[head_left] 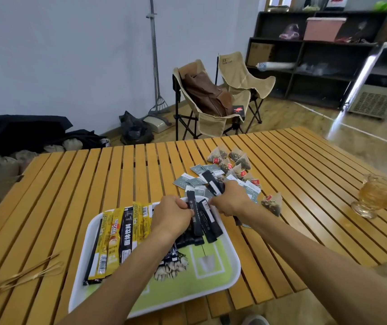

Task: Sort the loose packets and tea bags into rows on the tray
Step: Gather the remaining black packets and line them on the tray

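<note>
Nearest us, our two bare forearms reach over the white-rimmed green tray [213, 281], which sits on the slatted wooden table [75, 184]. Our left hand [171, 213] rests above the tray's far edge, its fingers curled round the top of a black stick packet [193, 214]; more black sticks [210, 220] lie side by side just to its right. Along the tray's left side we see a row of yellow and black coffee sachets [115, 235] laid lengthwise. Our right hand [231, 199] sits just beyond the tray rim, fingers closed on another black packet [213, 184] at the edge of the loose pile. Behind it lie grey-blue flat packets [189, 181] and pyramid tea bags [237, 160] scattered on the table. One pyramid bag [272, 204] lies apart, right of our wrist. Farther right stands a glass cup [375, 197] of amber liquid. Thin sticks [21, 275] lie at the table's near left.
</note>
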